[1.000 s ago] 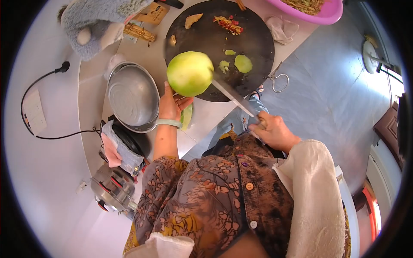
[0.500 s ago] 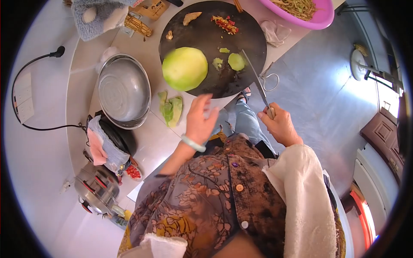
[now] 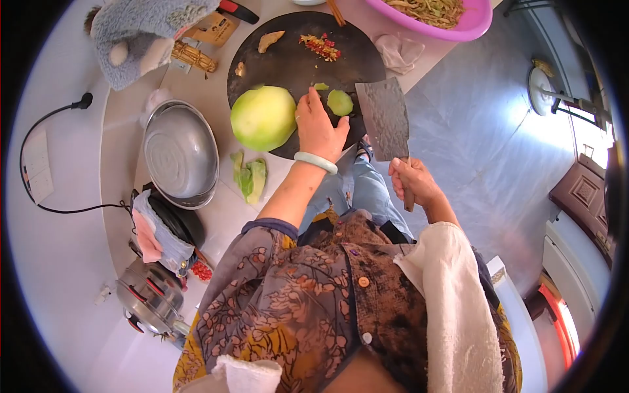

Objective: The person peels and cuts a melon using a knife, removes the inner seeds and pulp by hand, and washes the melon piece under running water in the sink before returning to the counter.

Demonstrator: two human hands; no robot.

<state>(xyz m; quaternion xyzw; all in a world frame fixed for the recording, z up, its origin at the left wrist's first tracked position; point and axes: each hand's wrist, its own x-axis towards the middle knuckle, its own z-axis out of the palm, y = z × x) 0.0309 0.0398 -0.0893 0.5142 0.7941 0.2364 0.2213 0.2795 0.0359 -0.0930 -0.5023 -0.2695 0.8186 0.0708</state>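
My right hand (image 3: 417, 185) is wrapped round the handle of a cleaver (image 3: 385, 121), its broad blade turned flat towards me beside the board's right edge. My left hand (image 3: 321, 128), with a pale bangle at the wrist, reaches over the dark round chopping board (image 3: 278, 69), thumb apart from the fingers. It is between a large peeled pale-green gourd (image 3: 263, 118) and a small round green slice (image 3: 340, 103). A green scrap (image 3: 320, 86) shows just beyond the fingertips; what lies under the hand is hidden.
Chopped red and yellow bits (image 3: 320, 47) and a ginger piece (image 3: 270, 41) lie on the board's far part. Green peels (image 3: 249, 178) and a metal basin (image 3: 209, 141) are to the left. A pink basin (image 3: 481, 23) and white cloth (image 3: 400, 52) stand at the far right.
My left hand has moved forward onto the board, covering a scrap there. The cleaver has turned from edge-on to showing its flat side. The view has shifted slightly.
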